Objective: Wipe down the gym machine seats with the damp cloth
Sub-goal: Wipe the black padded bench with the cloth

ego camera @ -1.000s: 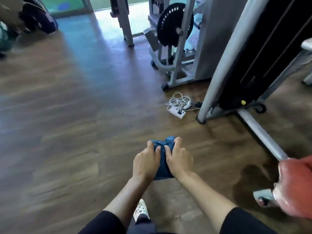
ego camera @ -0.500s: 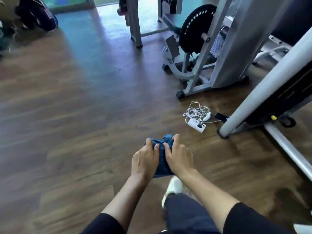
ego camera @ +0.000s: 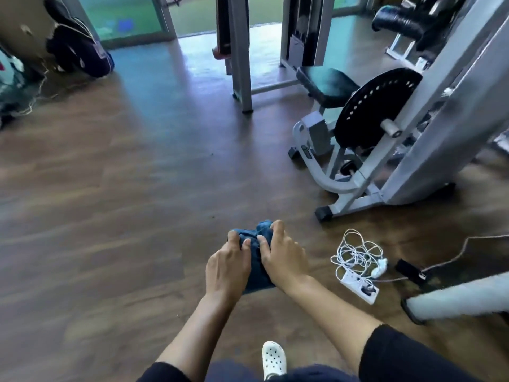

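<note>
Left hand (ego camera: 228,267) and right hand (ego camera: 283,260) grip blue cloth (ego camera: 257,274), fingers (ego camera: 233,239) curled round it. I see power strip (ego camera: 358,286) right of fingers.

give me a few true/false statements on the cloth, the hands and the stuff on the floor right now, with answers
1. The left hand and the right hand both grip the blue cloth. True.
2. The cloth is pressed on the black seat pad. False: it is held above the wooden floor, apart from the seat pad.
3. A white power strip lies on the floor to the right of the hands. True.
4. The shoe in view is black. False: it is white.
5. A tangle of white cable lies beside the power strip. True.
</note>
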The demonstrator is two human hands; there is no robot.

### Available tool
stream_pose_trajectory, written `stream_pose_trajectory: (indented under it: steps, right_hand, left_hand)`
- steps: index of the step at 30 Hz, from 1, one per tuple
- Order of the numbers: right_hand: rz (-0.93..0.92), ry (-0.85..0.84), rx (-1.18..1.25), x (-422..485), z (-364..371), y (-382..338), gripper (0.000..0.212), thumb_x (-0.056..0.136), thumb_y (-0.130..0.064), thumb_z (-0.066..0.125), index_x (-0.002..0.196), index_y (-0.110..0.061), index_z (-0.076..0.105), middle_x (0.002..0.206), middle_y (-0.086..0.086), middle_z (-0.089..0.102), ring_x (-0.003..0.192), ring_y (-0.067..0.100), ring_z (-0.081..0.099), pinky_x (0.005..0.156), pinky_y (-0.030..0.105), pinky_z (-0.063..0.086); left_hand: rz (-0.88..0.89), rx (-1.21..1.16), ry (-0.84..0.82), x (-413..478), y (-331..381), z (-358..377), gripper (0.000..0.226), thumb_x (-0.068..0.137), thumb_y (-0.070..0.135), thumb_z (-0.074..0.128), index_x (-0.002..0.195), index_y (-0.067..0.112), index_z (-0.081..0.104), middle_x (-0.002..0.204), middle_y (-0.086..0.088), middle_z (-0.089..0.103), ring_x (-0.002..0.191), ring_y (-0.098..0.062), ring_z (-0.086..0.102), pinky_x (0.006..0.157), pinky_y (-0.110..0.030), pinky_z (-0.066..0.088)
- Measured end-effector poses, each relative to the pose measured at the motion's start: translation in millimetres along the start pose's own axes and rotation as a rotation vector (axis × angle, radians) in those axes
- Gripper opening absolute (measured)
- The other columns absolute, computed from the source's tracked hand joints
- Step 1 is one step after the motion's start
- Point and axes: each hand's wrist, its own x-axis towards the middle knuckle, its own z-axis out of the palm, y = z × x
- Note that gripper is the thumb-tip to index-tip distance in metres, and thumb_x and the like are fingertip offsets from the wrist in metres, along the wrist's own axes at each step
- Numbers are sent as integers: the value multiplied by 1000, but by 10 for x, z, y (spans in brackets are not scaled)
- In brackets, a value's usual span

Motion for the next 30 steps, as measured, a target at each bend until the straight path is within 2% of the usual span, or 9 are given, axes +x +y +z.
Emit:
stream_pose_trajectory:
  steps: [8, 18, 20, 23, 27, 30]
  right_hand:
    - [-2, 27, -6, 2096, 187, -368, 31, 99, -38, 37, 112, -9, 37, 113, 12, 61, 97, 36, 61, 71, 39, 41]
    - [128, 114, -39, 4744, 143, -703, 36, 99, -39, 35, 118, -9, 37, 111, 10, 62, 98, 31, 61, 69, 35, 38]
    - [169, 144, -43, 5169, 101, -687, 35, 99, -38, 35, 117, -8, 38, 110, 11, 62, 100, 31, 59, 69, 35, 36]
    - [215, 171, -63, 5819, 42, -575, 36, 99, -39, 34, 118, -9, 38, 111, 10, 62, 99, 30, 61, 70, 35, 39]
    - [263, 203, -104, 6684, -62, -341, 36, 99, -40, 33, 119, -11, 38, 112, 8, 63, 97, 30, 63, 70, 36, 42]
    - [276, 207, -109, 7410, -189, -85, 38, 100, -41, 30, 122, -11, 37, 114, 8, 61, 97, 29, 63, 70, 36, 42]
  left_hand:
    - [37, 13, 14, 2159, -173, 34, 24, 100, 33, 33, 104, 12, 43, 96, -16, 68, 91, -38, 62, 67, -36, 36]
    - [220, 129, -88, 5039, -17, 34, 24, 101, 34, 33, 105, 13, 44, 96, -11, 68, 92, -33, 63, 68, -35, 38]
    - [259, 177, -118, 5510, 102, 64, 25, 101, 34, 32, 106, 12, 45, 99, -11, 68, 94, -34, 63, 72, -37, 42]
    - [298, 158, -140, 6202, 277, 220, 25, 100, 36, 32, 103, 13, 43, 96, -10, 69, 92, -34, 63, 69, -35, 41]
    - [379, 260, -141, 7095, 537, 525, 30, 100, 40, 29, 106, 15, 43, 96, -7, 69, 90, -30, 64, 66, -34, 38]
    - [423, 317, -125, 7804, 848, 805, 30, 100, 41, 31, 106, 16, 46, 95, -6, 69, 89, -28, 65, 70, -34, 40]
